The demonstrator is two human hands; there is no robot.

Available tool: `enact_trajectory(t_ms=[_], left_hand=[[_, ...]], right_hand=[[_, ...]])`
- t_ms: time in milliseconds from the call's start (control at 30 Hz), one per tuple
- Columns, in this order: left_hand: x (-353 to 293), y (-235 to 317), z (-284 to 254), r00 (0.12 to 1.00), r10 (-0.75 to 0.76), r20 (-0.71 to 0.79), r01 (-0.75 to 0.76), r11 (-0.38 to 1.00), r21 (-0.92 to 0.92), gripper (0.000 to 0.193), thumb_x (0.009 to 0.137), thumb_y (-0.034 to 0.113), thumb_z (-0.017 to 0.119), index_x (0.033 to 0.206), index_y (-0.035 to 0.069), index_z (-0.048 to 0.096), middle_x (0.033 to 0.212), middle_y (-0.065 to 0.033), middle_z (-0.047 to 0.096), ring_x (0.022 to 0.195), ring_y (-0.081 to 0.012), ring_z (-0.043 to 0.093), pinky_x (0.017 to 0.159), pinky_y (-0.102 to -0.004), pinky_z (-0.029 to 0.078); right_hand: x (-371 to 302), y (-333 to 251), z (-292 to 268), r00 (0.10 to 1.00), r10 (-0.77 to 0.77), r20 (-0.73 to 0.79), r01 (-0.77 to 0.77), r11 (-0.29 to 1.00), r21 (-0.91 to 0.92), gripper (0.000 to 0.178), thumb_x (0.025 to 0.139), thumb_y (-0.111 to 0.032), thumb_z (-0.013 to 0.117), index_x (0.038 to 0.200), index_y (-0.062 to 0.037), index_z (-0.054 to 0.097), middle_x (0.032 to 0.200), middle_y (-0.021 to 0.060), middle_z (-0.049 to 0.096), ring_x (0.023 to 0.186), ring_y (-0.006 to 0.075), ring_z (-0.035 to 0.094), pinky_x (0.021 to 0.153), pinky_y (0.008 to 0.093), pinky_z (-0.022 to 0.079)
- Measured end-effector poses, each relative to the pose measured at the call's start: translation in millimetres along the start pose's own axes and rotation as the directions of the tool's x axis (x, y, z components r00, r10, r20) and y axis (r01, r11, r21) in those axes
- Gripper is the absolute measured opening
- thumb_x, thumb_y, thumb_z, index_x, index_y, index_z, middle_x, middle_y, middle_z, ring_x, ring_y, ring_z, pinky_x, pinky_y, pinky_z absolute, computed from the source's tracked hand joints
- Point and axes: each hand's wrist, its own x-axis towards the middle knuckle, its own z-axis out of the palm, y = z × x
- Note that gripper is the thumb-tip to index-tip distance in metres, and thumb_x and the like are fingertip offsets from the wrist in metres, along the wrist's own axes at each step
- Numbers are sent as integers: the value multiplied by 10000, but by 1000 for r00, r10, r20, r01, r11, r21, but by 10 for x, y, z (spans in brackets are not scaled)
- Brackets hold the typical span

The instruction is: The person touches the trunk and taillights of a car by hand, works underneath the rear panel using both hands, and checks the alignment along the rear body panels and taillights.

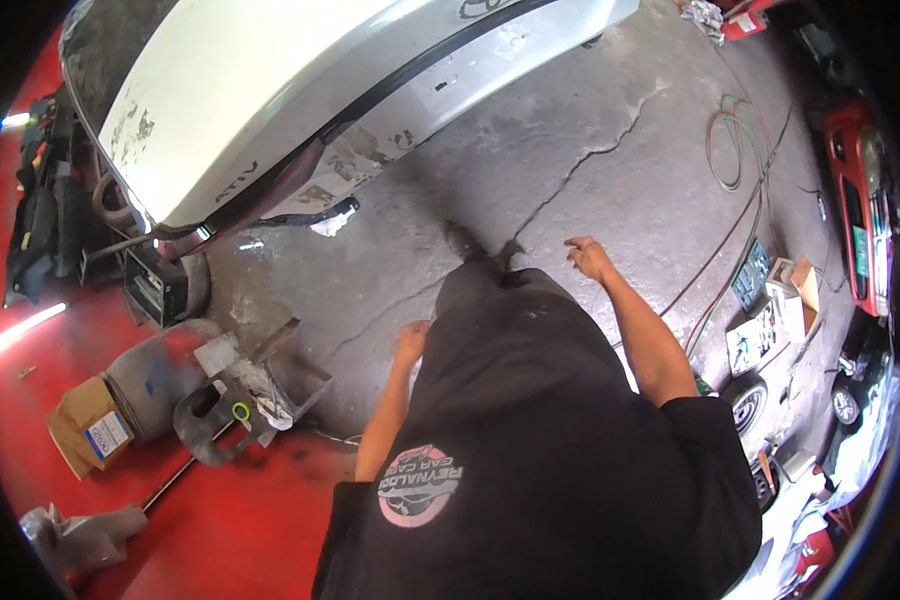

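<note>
My right hand [590, 258] hangs over the concrete floor [510, 130], to the right of my legs. Nothing is in it, and its loosely bent fingers are apart. On the other side, my left hand [410, 343] hangs beside my thigh, its fingers mostly hidden along my dark clothing. Ahead of me and to the left stands the rear of a white car [230, 100], with bare, scuffed patches low on its body. Neither hand touches the car.
At left, a cardboard box [88, 425] lies by a grey cylindrical tank [155, 375] on red flooring. Hoses [735, 150] run along the floor at right, near an open tool case [758, 338] and a wheel [748, 405]. A red car front [855, 200] stands far right.
</note>
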Motion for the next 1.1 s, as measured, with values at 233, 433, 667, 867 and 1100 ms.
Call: enact_trajectory(t_ms=[233, 433, 667, 867, 1100], left_hand=[[727, 383, -300, 984, -147, 100, 157, 983, -96, 344, 935, 285, 599, 1103, -1, 689, 929, -129, 725, 734, -208, 659, 619, -356, 541], [1132, 920, -761, 998, -50, 25, 53, 986, -157, 378, 933, 296, 600, 1160, 1, 667, 956, -132, 719, 749, -215, 668, 564, -344, 530], [1138, 1101, -680, 998, -66, -5, 65, 987, -144, 365, 941, 269, 578, 1168, -5, 661, 941, -129, 711, 759, -219, 676, 564, -340, 531], [619, 1233, -178, 998, -65, -23, 64, 998, -21, 322, 920, 225, 557, 1078, -27, 680, 913, -111, 714, 750, -217, 677, 593, -337, 523], [382, 1374, 537, 987, -64, -145, 54, 996, -73, 323, 915, 252, 588, 929, -50, 702, 800, -87, 693, 742, -233, 671, 698, -334, 483]], right_hand=[[-280, -382, 15, 998, 22, 60, -18, 997, -69, 346, 862, -110, 521, 1158, -15, 672, 977, 230, 708, 887, 345, 692, 825, 421, 543], [-92, -393, -160, 983, 168, 71, -159, 981, -110, 325, 892, -182, 518, 1131, -64, 705, 1137, 220, 666, 1087, 394, 620, 959, 443, 484], [289, -377, -261, 997, 41, 59, -32, 990, -138, 306, 853, -165, 551, 1085, -51, 715, 1038, 226, 695, 1007, 398, 649, 907, 444, 504], [707, -307, -711, 984, 26, 176, 3, 986, -166, 312, 846, -179, 563, 1098, -89, 724, 1058, 208, 692, 1015, 386, 650, 915, 434, 505], [1316, 14, -1051, 967, -98, 234, 151, 965, -217, 329, 830, -187, 575, 1099, -70, 724, 1058, 223, 692, 1019, 379, 656, 922, 426, 512]])
